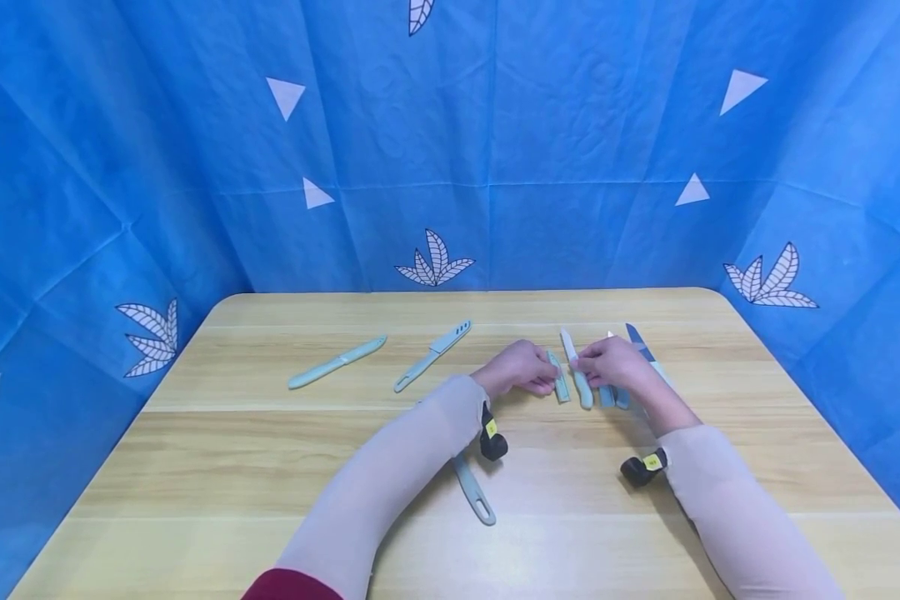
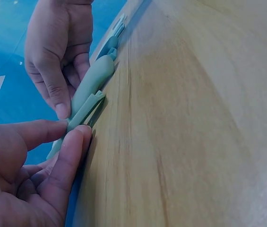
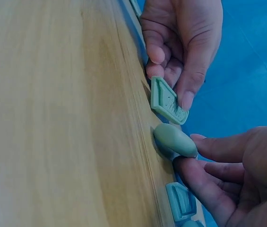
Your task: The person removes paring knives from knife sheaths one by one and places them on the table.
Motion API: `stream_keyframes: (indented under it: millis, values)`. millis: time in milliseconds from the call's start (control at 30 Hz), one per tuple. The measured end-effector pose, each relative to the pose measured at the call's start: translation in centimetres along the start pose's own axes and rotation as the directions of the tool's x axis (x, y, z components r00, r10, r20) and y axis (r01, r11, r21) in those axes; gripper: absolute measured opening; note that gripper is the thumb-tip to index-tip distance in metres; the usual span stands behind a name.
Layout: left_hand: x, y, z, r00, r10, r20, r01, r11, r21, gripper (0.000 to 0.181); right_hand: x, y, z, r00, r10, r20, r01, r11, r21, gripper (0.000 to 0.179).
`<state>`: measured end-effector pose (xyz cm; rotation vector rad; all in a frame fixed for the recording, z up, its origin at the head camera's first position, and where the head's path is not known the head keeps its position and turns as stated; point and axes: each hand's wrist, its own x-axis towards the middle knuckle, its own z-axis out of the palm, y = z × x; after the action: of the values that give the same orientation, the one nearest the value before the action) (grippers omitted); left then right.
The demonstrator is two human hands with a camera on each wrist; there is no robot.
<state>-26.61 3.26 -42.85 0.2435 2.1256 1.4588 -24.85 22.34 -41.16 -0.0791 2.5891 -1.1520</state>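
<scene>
In the head view, we have the green knife (image 1: 584,393) at one o'clock from the middle of the table (image 1: 570,517), its bare blade (image 1: 567,343) pointing towards twelve. Our right hand (image 1: 618,367) pinches it between thumb and fingers; we cannot tell whether it is lifted. Just beside it, at its nine o'clock, our left hand (image 1: 521,367) has thumb and finger clamped on the green cover (image 1: 562,388). A blue cover (image 1: 607,397) lies at the knife's four o'clock. We judge the step to be matching cover to blade; the next move calls for lining the two up, fingertips clear of the edge.
</scene>
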Motion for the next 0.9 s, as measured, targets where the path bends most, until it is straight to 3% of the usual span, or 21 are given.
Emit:
stream_keyframes:
  millis: [167,500,900]
  values:
    - [0.01,0.08,0.08,1.000,0.005,-0.024,-0.003,0.999,0.050,0.014,0.28,-0.08,-0.01,1.000,-0.003,-0.018,0.002,0.997,-0.072,0.035]
    - [0.24,0.25,0.34,0.996,-0.013,-0.083,0.032,0.973,0.228,0.015,0.42,0.02,-0.04,0.998,0.037,-0.059,-0.043,0.994,-0.104,0.032]
    - [-0.38,-0.42,-0.28,0.997,0.051,-0.049,-0.045,0.992,0.121,0.012,0.22,-0.04,-0.11,0.995,0.044,-0.087,-0.058,0.986,-0.156,0.030]
